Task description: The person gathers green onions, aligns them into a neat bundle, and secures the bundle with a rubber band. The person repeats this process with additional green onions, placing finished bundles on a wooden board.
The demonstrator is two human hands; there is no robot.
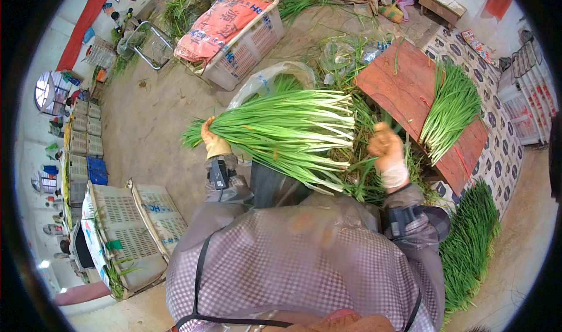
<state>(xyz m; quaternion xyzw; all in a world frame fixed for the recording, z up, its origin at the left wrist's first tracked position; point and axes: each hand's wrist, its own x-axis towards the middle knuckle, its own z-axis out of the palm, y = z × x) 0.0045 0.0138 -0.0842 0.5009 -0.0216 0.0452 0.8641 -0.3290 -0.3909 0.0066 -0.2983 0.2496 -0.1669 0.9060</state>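
Note:
My left hand (215,139), in a pale yellow glove, is closed around the leafy end of a large bunch of garlic chives (281,132). The bunch fans out across my lap, its white stem ends pointing right. To the right of those ends is my right hand (386,149), also gloved and apart from the bunch. Its fingers are curled and blurred by motion; whether anything is in them cannot be made out. Beneath it lies a heap of loose leaf trimmings (364,178). Behind the bunch stands a clear plastic bag (303,70) with green leaves inside.
On my right, a reddish board (395,81) carries another chive bunch (454,108). More chives (470,248) lie on patterned sheeting (505,174). Ahead is a white plastic crate (246,55) under a red sack (224,24). Crates (131,231) stand at left, and a metal-framed stool (151,46) farther off.

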